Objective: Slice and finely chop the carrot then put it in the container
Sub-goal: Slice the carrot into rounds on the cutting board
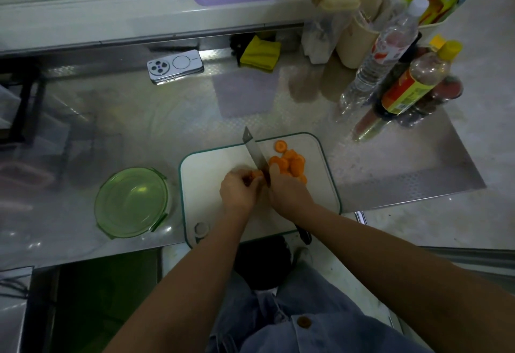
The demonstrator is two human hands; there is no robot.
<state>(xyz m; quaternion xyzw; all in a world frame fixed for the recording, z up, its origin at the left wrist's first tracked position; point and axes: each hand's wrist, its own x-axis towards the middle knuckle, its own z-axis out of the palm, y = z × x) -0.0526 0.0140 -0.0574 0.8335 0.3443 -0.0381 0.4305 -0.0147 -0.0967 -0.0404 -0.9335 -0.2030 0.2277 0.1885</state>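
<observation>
- Head view: the cutting board (206, 185) lies at the desk's near edge. The green container (131, 202) stands just beside it on the left.
- Left hand (238, 193): grip curled, pinching the carrot stub (255, 176) at mid-board.
- Right hand (287, 189): grip wrapped round the knife (255, 154) handle. The blade meets the stub and its tip passes the board's far edge.
- Carrot slices (291, 164) are piled on the board, right of the blade.
- A phone (175, 66) lies near the desk's far edge, and bottles (390, 54) stand at its far right corner.
</observation>
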